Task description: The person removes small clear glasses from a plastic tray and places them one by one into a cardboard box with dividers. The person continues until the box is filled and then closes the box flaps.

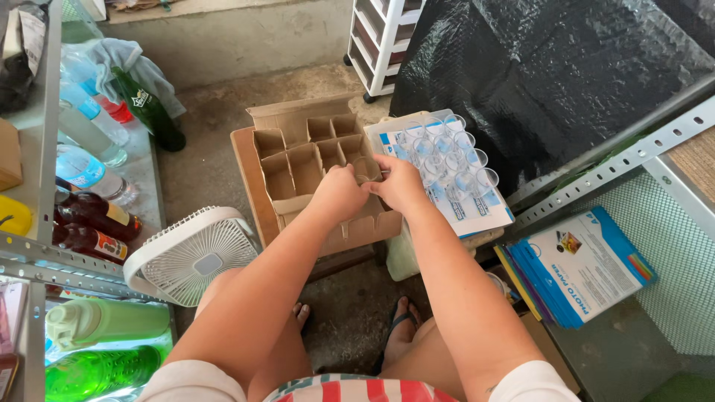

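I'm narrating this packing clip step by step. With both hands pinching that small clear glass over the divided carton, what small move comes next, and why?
Probably lower the small clear glass into an open cell of the cardboard divider box. Left hand and right hand meet over its right side, the cells look empty, and more glasses wait alongside.

Bare arms reach out from short white sleeves (179, 378); red-and-white striped shorts (357, 388) below, and dark flip-flops (398, 324) on bare feet
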